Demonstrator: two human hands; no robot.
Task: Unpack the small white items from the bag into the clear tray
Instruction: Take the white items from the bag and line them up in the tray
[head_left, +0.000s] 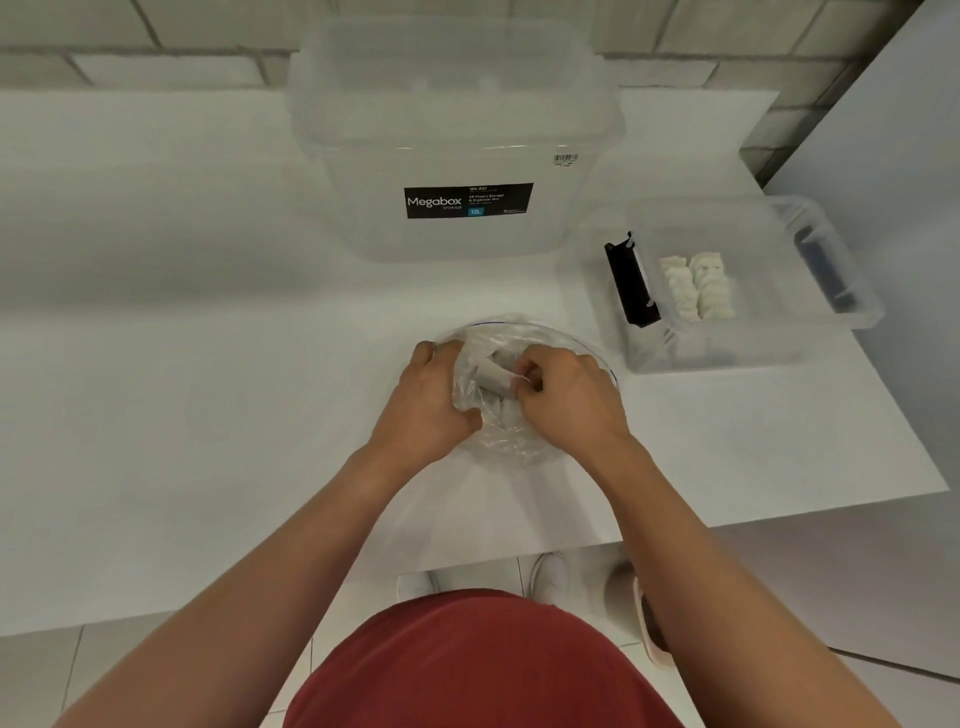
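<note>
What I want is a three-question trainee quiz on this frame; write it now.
1. True or false: the left hand and the right hand are both at the bag.
2. The unpacked small white items lie in: A the Megabox box, B the clear tray, C the floor.
3. Fill in: the clear tray stands to the ___ of the bag.
Key: 1 true; 2 B; 3 right.

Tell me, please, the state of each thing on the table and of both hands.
Megabox storage box: upright, lid on.
Clear tray: open, no lid, partly filled.
White items: lined up in two rows inside the tray.
Plastic bag: open, crumpled, resting on the table.
Left hand: grips the bag's edge.
Right hand: pinches a small white item at the bag's mouth.
</note>
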